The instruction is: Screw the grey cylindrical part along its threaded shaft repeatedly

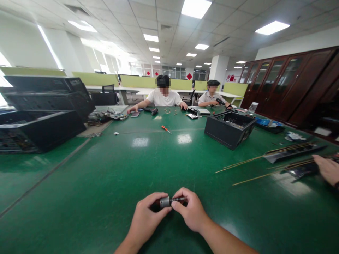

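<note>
Close in front of me, over the green tabletop, my left hand [147, 217] grips a short silver cylinder [165, 202], thumb and fingers wrapped around it. Its far end is partly hidden by my fingers. My right hand [192, 211] pinches a narrower dark shaft-like piece [178, 199] in line with the cylinder, its end pointing to the right. The two pieces meet between my hands; whether they are joined I cannot tell. Their exact kind is not clear.
An orange-handled screwdriver [166, 129] lies mid-table [113, 176]. Black computer cases stand at left [60, 123] and right [225, 128]. Long thin rods [246, 163] reach in from the right, near another person's hand [325, 169]. Two people sit opposite, by a power drill [152, 111].
</note>
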Demonstrator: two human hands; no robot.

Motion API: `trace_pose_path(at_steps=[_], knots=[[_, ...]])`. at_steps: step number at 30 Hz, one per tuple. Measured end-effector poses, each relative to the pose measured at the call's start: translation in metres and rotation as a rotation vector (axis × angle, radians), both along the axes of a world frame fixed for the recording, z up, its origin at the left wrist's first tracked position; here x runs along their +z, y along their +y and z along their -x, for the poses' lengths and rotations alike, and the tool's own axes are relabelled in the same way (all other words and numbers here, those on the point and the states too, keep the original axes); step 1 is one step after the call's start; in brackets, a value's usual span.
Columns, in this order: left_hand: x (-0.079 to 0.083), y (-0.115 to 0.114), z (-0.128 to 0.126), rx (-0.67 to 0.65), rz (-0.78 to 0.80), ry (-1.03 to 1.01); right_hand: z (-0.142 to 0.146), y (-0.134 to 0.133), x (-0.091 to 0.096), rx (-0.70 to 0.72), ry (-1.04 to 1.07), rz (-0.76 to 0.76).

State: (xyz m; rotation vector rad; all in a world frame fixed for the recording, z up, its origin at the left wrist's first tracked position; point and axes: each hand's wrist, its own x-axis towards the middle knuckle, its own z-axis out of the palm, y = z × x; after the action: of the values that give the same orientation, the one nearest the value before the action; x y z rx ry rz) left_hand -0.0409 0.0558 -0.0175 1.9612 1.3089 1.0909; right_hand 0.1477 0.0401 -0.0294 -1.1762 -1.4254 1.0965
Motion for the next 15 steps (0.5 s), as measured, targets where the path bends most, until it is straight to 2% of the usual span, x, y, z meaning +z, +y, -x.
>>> trace_pose_path(at_steps=[15], knots=[[-0.0032,0.0015,0.0014,0.002,0.035,-0.013,-0.0008,0.0007,-0.0028,-0.002,0.043,0.022]])
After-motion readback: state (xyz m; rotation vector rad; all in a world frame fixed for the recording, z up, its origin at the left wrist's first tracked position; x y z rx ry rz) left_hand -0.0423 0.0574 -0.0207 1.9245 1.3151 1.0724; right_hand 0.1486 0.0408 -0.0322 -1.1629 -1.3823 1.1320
